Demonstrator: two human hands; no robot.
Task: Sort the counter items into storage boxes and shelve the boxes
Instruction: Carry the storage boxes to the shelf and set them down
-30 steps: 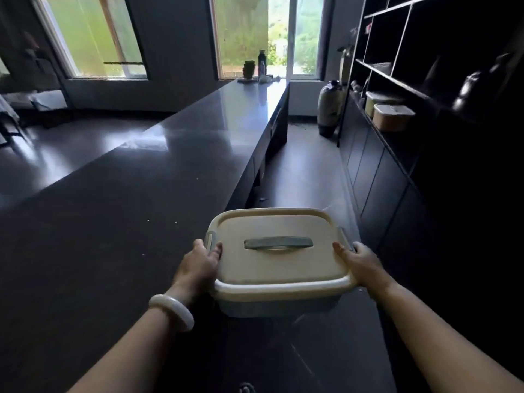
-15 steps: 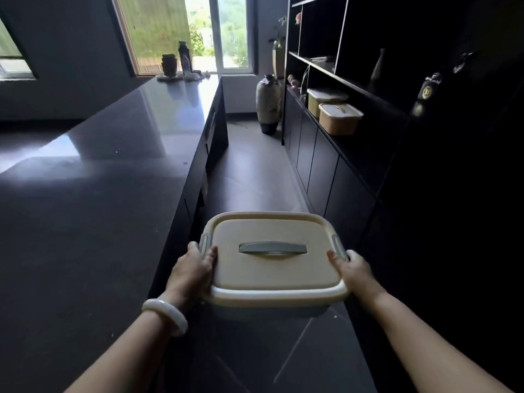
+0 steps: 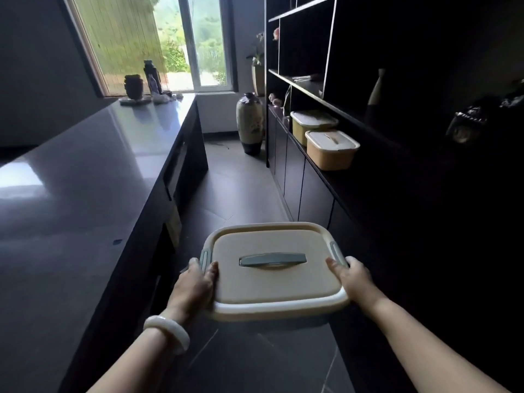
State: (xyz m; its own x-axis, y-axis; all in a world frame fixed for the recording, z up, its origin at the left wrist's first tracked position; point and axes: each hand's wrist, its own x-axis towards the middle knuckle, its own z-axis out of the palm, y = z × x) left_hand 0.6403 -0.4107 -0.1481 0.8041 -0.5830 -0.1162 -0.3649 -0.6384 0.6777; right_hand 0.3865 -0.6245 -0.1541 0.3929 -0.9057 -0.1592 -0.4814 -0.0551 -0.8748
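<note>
Box (image 3: 273, 275) is up off the desk (image 3: 85, 194), my left hand (image 3: 192, 285) and right hand (image 3: 354, 280) gripping its sides. I think it goes next on the shelf (image 3: 348, 191), near the two boxes (image 3: 330, 148).

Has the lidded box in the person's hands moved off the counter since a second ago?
Yes. The storage box, held by the left hand and right hand, was over the counter edge; it is now over the aisle floor, toward the shelf unit.
</note>
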